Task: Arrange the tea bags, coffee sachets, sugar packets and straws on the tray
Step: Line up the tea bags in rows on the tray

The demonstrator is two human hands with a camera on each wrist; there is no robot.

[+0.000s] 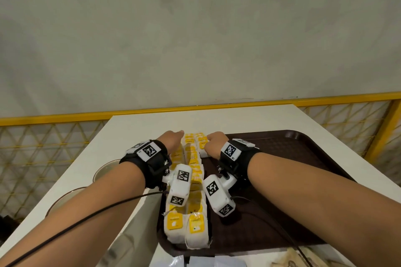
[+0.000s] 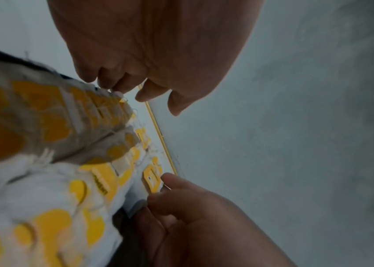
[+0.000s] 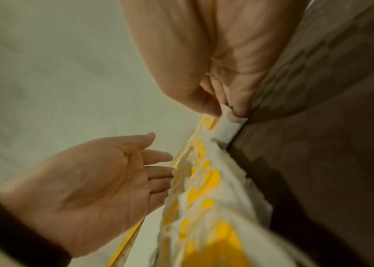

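Observation:
Rows of white tea bags [image 1: 193, 180] with yellow tags run front to back along the left side of the brown tray [image 1: 293, 158]. Both hands are at the far end of the rows. My right hand [image 1: 211, 140] pinches a white tea bag [image 3: 229, 126] between thumb and fingers at the right side of the rows, against the tray floor. My left hand [image 1: 178, 136] lies with palm open, its straight fingers [image 3: 158, 159] touching the left side of the tea bag rows [image 2: 103, 115]. No sachets, sugar packets or straws are visible.
The tray sits on a white table [image 1: 134, 132]; its right half is bare. Two round bowls [image 1: 104, 169] stand on the table to the left, partly under my left forearm. A yellow railing [image 1: 347, 97] borders the table's far side. Papers [image 1: 217, 262] lie at the near edge.

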